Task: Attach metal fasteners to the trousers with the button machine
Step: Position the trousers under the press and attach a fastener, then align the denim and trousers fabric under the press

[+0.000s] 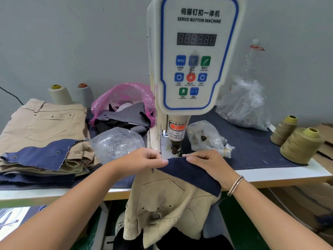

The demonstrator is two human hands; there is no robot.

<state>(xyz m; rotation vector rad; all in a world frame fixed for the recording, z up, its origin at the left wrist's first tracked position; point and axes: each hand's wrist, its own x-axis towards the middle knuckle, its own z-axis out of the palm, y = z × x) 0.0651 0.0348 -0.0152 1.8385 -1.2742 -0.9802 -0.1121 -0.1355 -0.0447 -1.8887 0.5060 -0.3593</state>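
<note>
- Leftmost, a stack of folded trousers [43,123] lies on the desk [281,175]; small metal fasteners already show along the pocket of the top tan pair and on the blue scrap lying over it, so these look finished.
- Behind the stack stand two pale thread cones [60,94], and just right of them a pink bag [124,98] of dark cloth scraps.
- In front of that, a clear bag [115,143] sits near the machine; its contents are too blurred to name.
- Left of centre, the left hand [144,159] pinches the edge of the blue waistband [189,170] between thumb and fingertips, its grip closed on the cloth.
- At centre, the button machine [194,55] rises from the desk, and its punch [175,147] hangs just above the band's edge.
- The trousers in work [165,201], tan, hang off the desk's front edge toward the person, with only the waistband up at the punch.
- The right hand [207,163] grips the same band from the other side, fingers curled over the cloth.
- I judge the cloth is being lined up and the fastener on this spot is not yet set.
- Farther right lie another small clear bag [205,138], a larger one [243,105], and two olive thread cones [301,145].
</note>
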